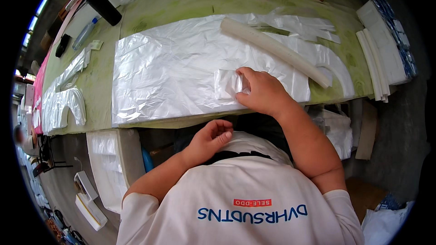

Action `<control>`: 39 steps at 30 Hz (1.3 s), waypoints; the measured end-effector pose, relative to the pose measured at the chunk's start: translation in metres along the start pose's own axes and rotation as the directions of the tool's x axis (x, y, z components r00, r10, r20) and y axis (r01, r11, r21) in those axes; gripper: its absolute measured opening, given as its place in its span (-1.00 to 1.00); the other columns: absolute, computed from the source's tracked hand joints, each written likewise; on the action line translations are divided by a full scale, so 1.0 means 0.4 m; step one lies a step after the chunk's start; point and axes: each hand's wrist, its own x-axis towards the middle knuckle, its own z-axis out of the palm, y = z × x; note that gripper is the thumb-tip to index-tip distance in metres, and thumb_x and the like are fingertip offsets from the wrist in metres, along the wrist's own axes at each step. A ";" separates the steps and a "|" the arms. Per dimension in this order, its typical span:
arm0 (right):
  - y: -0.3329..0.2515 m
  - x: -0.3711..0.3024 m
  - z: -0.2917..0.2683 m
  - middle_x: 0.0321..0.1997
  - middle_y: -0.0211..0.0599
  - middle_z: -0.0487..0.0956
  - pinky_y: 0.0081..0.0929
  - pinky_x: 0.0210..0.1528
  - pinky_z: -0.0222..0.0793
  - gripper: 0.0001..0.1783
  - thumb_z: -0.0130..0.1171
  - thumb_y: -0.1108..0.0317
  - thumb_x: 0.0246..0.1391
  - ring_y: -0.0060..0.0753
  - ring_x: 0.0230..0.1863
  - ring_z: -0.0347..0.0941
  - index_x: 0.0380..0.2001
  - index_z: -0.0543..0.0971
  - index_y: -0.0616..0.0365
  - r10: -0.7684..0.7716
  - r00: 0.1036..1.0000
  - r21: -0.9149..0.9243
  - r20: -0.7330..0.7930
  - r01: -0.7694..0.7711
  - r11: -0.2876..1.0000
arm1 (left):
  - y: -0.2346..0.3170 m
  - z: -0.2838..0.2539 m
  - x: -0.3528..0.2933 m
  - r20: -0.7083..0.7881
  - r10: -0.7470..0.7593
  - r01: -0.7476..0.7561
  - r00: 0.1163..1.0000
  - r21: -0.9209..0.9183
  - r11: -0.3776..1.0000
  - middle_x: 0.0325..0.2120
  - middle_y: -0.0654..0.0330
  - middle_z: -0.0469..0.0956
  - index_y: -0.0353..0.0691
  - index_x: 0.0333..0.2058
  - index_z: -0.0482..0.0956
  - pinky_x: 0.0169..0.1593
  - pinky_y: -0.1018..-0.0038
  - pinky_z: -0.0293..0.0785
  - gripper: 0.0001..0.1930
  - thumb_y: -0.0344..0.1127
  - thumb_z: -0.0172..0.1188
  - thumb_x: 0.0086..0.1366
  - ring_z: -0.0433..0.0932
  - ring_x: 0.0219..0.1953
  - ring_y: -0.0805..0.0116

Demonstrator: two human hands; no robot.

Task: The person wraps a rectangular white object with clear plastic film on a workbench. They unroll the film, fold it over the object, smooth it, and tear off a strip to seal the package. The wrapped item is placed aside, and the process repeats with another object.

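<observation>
My right hand [263, 91] rests over the table with its thumb and fingers around the right end of a small folded piece of clear plastic film, which looks like a folded plastic bag [223, 84]. That bag lies on a wide, flat stack of whitish plastic bags [159, 72] with crinkled, shiny surfaces. Past my right hand, a long pale tube [277, 52] lies slantwise across the stack. In front of my belly, off the table's near edge, my left hand [211, 139] hangs with loosely curled fingers and nothing visible in it.
More bags with handle cut-outs [59, 106] lie at the table's left. Beyond them are a clear bottle [85, 34] and a black cylinder [103, 7]. Pale rolls [373, 66] lean at the right edge. A white bin [129, 149] stands below on the left.
</observation>
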 end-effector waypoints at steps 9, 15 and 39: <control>-0.043 -0.226 0.095 -0.10 -0.18 0.53 -0.32 -0.09 0.46 -0.49 0.34 0.37 -0.02 -0.23 -0.21 0.46 0.05 0.53 0.18 -0.096 0.990 0.384 -0.099 0.128 0.915 | -0.025 0.049 0.033 -0.049 -0.177 0.092 0.983 -0.705 0.704 -0.15 0.24 0.56 -0.21 -0.01 0.48 0.01 0.38 0.52 -0.78 -0.24 0.08 0.49 0.56 -0.11 0.40; -0.028 -0.238 0.201 -0.29 -0.50 0.48 -0.66 -0.20 0.38 -0.74 0.23 0.53 0.19 -0.70 -0.28 0.36 -0.06 0.49 0.21 0.151 0.989 0.841 -0.006 -0.077 0.536 | -0.019 0.070 0.001 -0.158 -0.238 0.099 0.958 -0.598 0.795 -0.09 0.15 0.56 -0.23 0.07 0.46 0.10 0.31 0.48 -0.65 -0.10 -0.06 0.55 0.55 -0.04 0.31; -0.039 -0.241 0.269 -0.25 -0.41 0.51 -0.61 -0.21 0.38 -0.84 0.11 0.54 0.29 -0.62 -0.31 0.40 -0.08 0.47 0.16 0.069 0.998 0.905 -0.014 -0.017 0.425 | -0.082 -0.281 -0.307 -0.811 0.310 -0.483 0.497 0.038 0.875 -0.33 0.36 0.58 -0.21 -0.23 0.65 -0.16 0.62 0.42 -0.81 -0.55 0.09 0.26 0.48 -0.29 0.58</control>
